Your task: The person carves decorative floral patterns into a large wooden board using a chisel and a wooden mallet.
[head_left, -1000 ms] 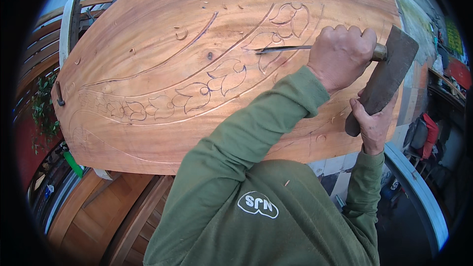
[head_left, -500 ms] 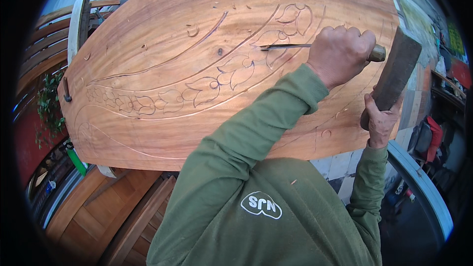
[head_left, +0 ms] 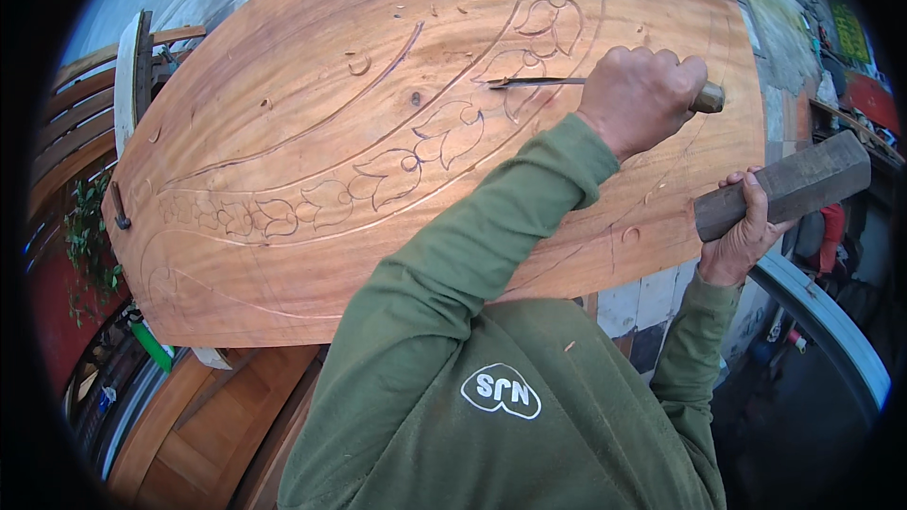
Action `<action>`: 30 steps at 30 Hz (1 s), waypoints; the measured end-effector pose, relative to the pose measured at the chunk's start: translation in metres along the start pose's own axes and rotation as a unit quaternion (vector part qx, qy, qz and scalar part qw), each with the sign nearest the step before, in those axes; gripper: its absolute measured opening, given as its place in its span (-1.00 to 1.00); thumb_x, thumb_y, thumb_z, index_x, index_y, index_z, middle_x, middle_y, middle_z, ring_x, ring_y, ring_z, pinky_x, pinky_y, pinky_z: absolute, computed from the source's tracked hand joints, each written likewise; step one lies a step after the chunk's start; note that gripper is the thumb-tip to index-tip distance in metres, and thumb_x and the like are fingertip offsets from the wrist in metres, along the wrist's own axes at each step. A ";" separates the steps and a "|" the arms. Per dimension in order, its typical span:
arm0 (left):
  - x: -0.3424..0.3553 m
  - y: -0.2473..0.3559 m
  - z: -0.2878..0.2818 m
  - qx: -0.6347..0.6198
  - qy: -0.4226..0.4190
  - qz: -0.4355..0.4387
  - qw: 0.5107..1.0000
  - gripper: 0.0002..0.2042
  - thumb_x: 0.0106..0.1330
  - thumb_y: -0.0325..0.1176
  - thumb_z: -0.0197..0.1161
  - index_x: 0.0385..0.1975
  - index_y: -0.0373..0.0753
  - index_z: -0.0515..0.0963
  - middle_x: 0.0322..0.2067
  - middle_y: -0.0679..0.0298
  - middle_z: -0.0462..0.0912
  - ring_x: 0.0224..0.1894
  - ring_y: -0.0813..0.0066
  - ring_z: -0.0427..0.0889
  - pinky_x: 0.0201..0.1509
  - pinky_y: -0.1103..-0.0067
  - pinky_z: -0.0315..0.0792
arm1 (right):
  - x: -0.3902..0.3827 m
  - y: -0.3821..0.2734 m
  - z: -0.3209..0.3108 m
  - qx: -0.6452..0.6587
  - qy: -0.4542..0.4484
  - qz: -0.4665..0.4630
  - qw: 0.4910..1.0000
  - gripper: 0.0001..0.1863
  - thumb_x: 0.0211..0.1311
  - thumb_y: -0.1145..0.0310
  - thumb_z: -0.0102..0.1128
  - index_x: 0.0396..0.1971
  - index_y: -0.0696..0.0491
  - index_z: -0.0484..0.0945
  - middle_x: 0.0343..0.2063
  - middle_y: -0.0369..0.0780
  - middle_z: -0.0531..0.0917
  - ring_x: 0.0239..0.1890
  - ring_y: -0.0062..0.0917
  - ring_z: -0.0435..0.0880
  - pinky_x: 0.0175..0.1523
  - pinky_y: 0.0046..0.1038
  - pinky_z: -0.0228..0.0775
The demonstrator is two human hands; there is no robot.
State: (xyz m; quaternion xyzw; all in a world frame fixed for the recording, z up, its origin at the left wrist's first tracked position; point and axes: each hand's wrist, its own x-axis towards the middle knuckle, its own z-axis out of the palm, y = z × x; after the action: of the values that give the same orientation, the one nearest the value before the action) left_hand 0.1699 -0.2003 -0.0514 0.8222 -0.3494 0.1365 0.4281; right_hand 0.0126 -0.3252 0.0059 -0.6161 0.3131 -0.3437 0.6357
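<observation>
My left hand [head_left: 644,99] is wrapped round the handle of a carving chisel [head_left: 539,82]. The chisel lies at a low slant, its blade pointing left and its tip at a leaf outline on a wide wooden panel [head_left: 312,47]. Its wooden handle end sticks out to the right of my fist. On the right, my right hand [head_left: 742,247] grips a dark, blocky wooden mallet [head_left: 803,182], which is apart from the chisel handle and tilted up to the right. Carved curved grooves and a drawn row of flowers and leaves [head_left: 411,161] run across the panel.
Curled wood shavings [head_left: 359,66] lie scattered over the panel. A dark metal peg [head_left: 119,206] stands at its left edge. Slatted wood [head_left: 85,123] and a leafy plant [head_left: 87,227] are at the left, a panelled wooden door [head_left: 203,425] below, and a blue curved frame [head_left: 831,312] at lower right.
My right hand has swung the mallet away from the chisel's handle end, tipping it over to the right. The chisel tip stays at about the same leaf outline. The whole view has shifted slightly.
</observation>
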 end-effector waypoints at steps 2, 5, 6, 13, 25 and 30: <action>0.001 0.000 0.001 -0.011 -0.003 0.009 1.000 -0.71 0.09 -0.16 0.52 -0.45 -0.09 0.50 -0.60 0.25 0.62 -0.52 0.22 0.71 -0.53 0.33 0.52 | -0.024 0.023 0.010 -0.039 -0.009 -0.030 0.999 -0.30 0.16 0.57 0.39 0.31 0.05 0.30 -0.15 -0.22 0.63 -0.19 -0.50 0.67 -0.01 -0.42 0.57; -0.002 -0.001 -0.003 -0.022 -0.015 0.015 1.000 -0.71 0.10 -0.15 0.52 -0.45 -0.09 0.50 -0.60 0.26 0.63 -0.52 0.21 0.71 -0.53 0.33 0.51 | -0.034 0.035 -0.013 -0.279 -0.149 -0.015 0.949 -0.13 0.13 0.57 0.40 0.45 0.08 0.20 -0.13 -0.27 0.59 -0.09 -0.56 0.61 0.09 -0.43 0.50; -0.003 -0.001 -0.004 -0.020 -0.024 0.015 0.999 -0.71 0.10 -0.15 0.52 -0.45 -0.09 0.50 -0.60 0.26 0.63 -0.52 0.21 0.71 -0.53 0.32 0.51 | -0.028 0.029 -0.016 -0.302 -0.152 -0.025 0.941 -0.17 0.14 0.56 0.41 0.42 0.09 0.23 -0.12 -0.27 0.60 -0.07 -0.55 0.61 0.09 -0.42 0.50; -0.006 0.003 -0.011 -0.038 -0.032 0.035 0.998 -0.71 0.11 -0.15 0.51 -0.46 -0.09 0.49 -0.60 0.26 0.64 -0.52 0.21 0.72 -0.52 0.32 0.52 | -0.052 0.025 0.018 -0.042 0.023 -0.040 0.998 -0.37 0.21 0.60 0.35 0.27 0.03 0.34 -0.12 -0.18 0.59 -0.20 -0.53 0.65 0.00 -0.45 0.56; -0.015 0.002 -0.030 -0.083 -0.098 0.062 0.990 -0.77 0.19 -0.17 0.43 -0.46 -0.14 0.54 -0.59 0.20 0.67 -0.50 0.16 0.73 -0.47 0.28 0.54 | -0.091 0.025 0.012 -0.219 -0.008 -0.033 0.975 -0.14 0.19 0.57 0.39 0.47 0.08 0.15 -0.08 -0.20 0.58 -0.10 -0.48 0.63 0.12 -0.43 0.53; -0.025 -0.001 -0.036 -0.110 -0.123 0.084 0.983 -0.79 0.21 -0.17 0.40 -0.45 -0.14 0.56 -0.57 0.19 0.68 -0.48 0.12 0.73 -0.46 0.26 0.55 | -0.093 -0.004 -0.001 -0.141 0.045 0.008 0.989 -0.03 0.20 0.53 0.42 0.55 0.06 0.06 -0.08 -0.21 0.61 -0.10 -0.51 0.63 0.12 -0.45 0.48</action>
State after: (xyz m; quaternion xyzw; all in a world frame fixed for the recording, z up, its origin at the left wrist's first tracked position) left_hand 0.1549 -0.1594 -0.0438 0.7486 -0.4799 0.0309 0.4565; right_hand -0.0416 -0.2494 0.0072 -0.6812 0.3916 -0.3187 0.5301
